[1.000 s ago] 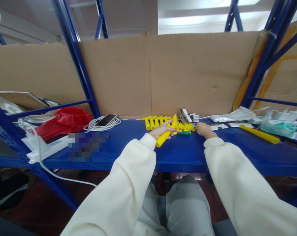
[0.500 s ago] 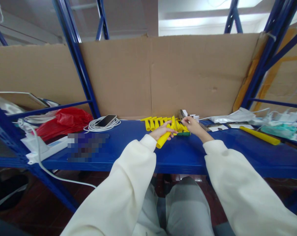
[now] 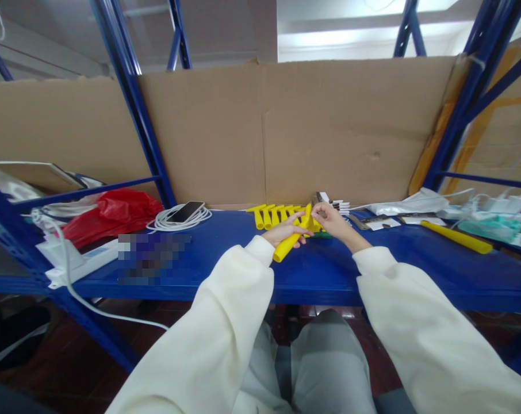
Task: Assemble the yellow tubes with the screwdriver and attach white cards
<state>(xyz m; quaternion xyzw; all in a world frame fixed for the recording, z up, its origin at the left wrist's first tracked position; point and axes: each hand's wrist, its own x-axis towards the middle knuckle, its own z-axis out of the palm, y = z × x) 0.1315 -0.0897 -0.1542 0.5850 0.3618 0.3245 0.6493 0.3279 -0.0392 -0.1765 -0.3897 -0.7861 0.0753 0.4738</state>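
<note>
My left hand (image 3: 283,231) is wrapped round a yellow T-shaped handle (image 3: 286,247), whose thick round end points down and toward me. Its narrow crosspiece (image 3: 307,213) sticks up beyond my fingers. Close beside that crosspiece, my right hand (image 3: 328,219) has thumb and forefinger pinched together; whatever is between them is too small to make out. Behind my left hand stands a row of several similar yellow handles (image 3: 267,218), partly covered by my fingers. A green object (image 3: 323,235) lies on the blue shelf under my right hand, mostly hidden.
A phone (image 3: 187,211) rests on a coiled white cable (image 3: 160,222) to the left, near a red plastic bag (image 3: 114,215) and a white power strip (image 3: 88,261). On the right are a yellow tube (image 3: 456,237), small packets (image 3: 379,223) and a teal bundle (image 3: 489,228). Cardboard (image 3: 321,132) closes the back.
My right hand has moved a little left, nearer the crosspiece of the yellow handle. My left hand keeps its hold, with the handle tilted very slightly differently.
</note>
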